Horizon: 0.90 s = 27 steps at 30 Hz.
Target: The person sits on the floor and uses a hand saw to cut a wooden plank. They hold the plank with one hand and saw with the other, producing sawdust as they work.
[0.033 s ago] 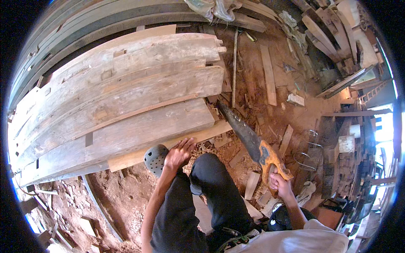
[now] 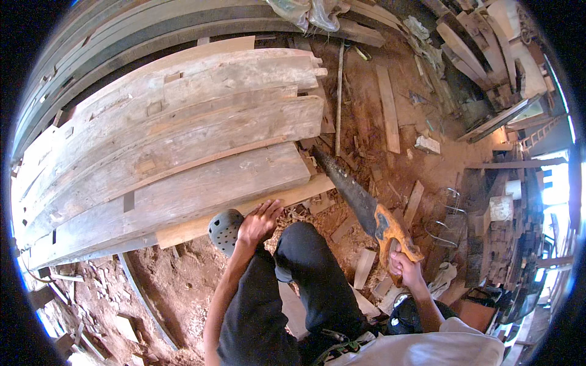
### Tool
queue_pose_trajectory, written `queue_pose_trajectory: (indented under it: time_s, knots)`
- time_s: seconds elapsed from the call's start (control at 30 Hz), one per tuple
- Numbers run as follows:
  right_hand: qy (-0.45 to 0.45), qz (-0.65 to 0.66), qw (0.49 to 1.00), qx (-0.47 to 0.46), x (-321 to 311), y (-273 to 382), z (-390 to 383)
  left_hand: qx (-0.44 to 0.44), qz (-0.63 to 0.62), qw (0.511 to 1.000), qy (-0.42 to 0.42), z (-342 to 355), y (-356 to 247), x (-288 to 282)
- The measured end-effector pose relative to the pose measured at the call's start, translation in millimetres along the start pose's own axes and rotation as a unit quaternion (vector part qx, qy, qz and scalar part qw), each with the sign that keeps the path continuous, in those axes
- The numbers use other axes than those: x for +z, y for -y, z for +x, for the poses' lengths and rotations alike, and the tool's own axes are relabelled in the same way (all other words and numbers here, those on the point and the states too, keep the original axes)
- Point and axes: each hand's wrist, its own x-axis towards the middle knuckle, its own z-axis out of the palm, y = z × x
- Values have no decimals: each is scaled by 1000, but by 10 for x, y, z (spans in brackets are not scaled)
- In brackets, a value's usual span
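Observation:
My right hand [image 2: 403, 261] grips the orange wooden handle [image 2: 394, 229] of a handsaw. Its dark, worn blade [image 2: 351, 186] angles up and left, its tip at the right ends of weathered planks [image 2: 232, 122], over a paler board [image 2: 183, 232] along their near edge. My left hand [image 2: 256, 222] has its fingers extended and slightly bent, fingertips at that board's near edge; whether they touch it is unclear. A grey perforated clog [image 2: 223, 232] is just left of that hand, beside my dark-trousered legs [image 2: 305, 268].
Long beams [image 2: 183, 24] run behind the planks, with plastic sheeting [image 2: 305, 12] on them. The dirt floor holds shavings, offcuts [image 2: 366, 268], a loose board [image 2: 387, 110] and a pale block [image 2: 427, 144]. Timber stacks [image 2: 476, 55], metal wire loops [image 2: 442, 235] and a ladder [image 2: 537, 134] are on the right.

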Motion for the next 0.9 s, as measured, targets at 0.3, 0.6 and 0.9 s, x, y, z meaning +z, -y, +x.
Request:
queue_pose_trajectory:
  time_s: [0.3,0.6,0.9]
  knots:
    - [-12,-20,1000,-12,-49,14,-219,0,-2,1000,-9,46,24,26]
    - [-31,-69,997,26,106,393,-350,-9,-2,999,33,39,37,67]
    - [-28,-90,994,64,124,635,-366,-19,-32,999,5,65,13,-44]
